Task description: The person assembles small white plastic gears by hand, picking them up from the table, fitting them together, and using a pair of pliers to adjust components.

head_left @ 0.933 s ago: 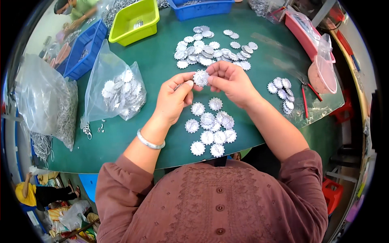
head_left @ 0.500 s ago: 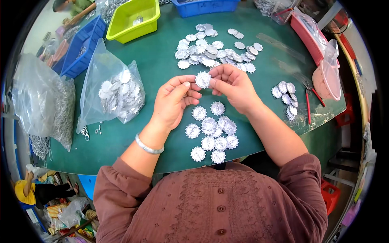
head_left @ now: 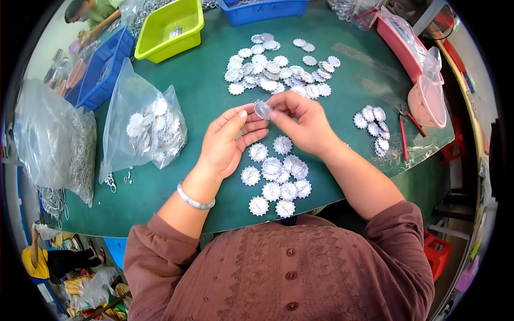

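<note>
Between my hands is a silvery, toothed-edge disc, tilted and a little blurred. My right hand pinches it between thumb and fingers. My left hand, palm turned up with its fingers loosely stretched, has its fingertips at the disc's left edge; whether they press on it is hard to see. Just below my hands lie several similar discs with a marked face up, some overlapping. Beyond my hands is a larger heap of silvery toothed discs. A smaller cluster lies to the right.
Red-handled pliers lie at the right, beside a pink container. At the left stand a clear bag of discs and a bag of chains. Green and blue baskets line the far left. Other people are in the background.
The disc has tilted from facing up and shifted slightly left. My right hand has moved left with it, and my left fingers have loosened from its edge. The view has shifted slightly.
</note>
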Demonstrator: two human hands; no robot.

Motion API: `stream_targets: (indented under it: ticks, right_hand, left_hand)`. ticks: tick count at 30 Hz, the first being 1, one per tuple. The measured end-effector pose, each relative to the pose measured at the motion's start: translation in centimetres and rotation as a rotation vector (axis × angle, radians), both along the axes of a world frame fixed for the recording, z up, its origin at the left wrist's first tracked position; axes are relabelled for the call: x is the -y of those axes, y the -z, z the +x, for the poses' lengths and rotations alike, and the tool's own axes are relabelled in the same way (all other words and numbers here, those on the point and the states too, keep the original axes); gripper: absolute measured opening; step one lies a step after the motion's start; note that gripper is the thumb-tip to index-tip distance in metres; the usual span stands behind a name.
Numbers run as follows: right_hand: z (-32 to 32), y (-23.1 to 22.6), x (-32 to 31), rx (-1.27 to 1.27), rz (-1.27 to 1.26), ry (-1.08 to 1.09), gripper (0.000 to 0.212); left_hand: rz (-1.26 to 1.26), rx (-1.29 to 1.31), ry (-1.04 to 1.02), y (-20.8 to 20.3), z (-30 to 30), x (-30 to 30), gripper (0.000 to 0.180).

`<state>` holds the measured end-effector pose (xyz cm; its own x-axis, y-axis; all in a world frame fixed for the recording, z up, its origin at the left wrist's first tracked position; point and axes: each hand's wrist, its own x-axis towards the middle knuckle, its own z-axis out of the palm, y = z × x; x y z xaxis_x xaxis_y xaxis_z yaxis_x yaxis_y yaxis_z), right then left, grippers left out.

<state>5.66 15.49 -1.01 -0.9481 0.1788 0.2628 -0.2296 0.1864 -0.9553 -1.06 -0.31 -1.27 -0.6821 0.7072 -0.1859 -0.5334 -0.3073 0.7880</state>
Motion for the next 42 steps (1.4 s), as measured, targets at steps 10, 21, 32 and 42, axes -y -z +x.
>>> stream_targets:
  ticks: [10,21,32,42]
  right_hand:
    - [-3.3,-2.0,-5.4,0.02,0.819,0.349,0.021]
    - [-6.4,-0.7,-7.6,0.334,1.103,0.25,0.032]
    - [-1.9,-3.9,-2.9,0.094,0.338,-0.105,0.03]
    - [-1.1,-1.9,-1.2,0.173,-0.069,-0.202,0.035]
  left_hand:
    - [-0.036,0.08,0.078,-0.6,0.3,0.4,0.03]
    - [0.016,0.107,0.111,-0.1,-0.3,1.0,0.018]
    - [-0.082,0.004,-0.005,-0.4,0.0,0.6,0.019]
    - [-0.085,0.001,-0.063,-0.1,0.0,0.4,0.014]
